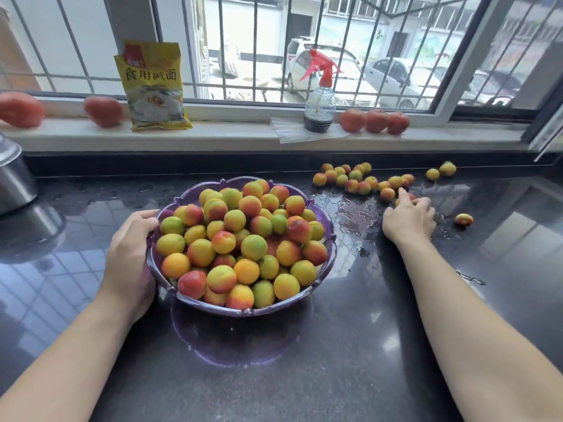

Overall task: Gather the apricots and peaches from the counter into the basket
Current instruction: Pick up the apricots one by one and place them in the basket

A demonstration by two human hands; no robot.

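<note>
A purple scalloped basket [330, 239] stands on the dark counter, heaped with yellow, orange and red apricots and peaches [240, 239]. My left hand [131, 254] grips the basket's left rim. Several loose fruits [359, 178] lie in a cluster at the back right of the counter. My right hand [408, 217] rests on the near edge of that cluster, fingers curled over a fruit or two that show only as slivers of red and yellow at the fingertips. Two fruits [441, 171] lie farther right, and a single one [463, 219] lies just right of my right hand.
The counter [365, 345] is wet around the loose fruits. On the windowsill stand a yellow packet [152, 86], a spray bottle [320, 99] with a red trigger, and several tomatoes [374, 120]. A metal pot [12, 178] sits at the left edge.
</note>
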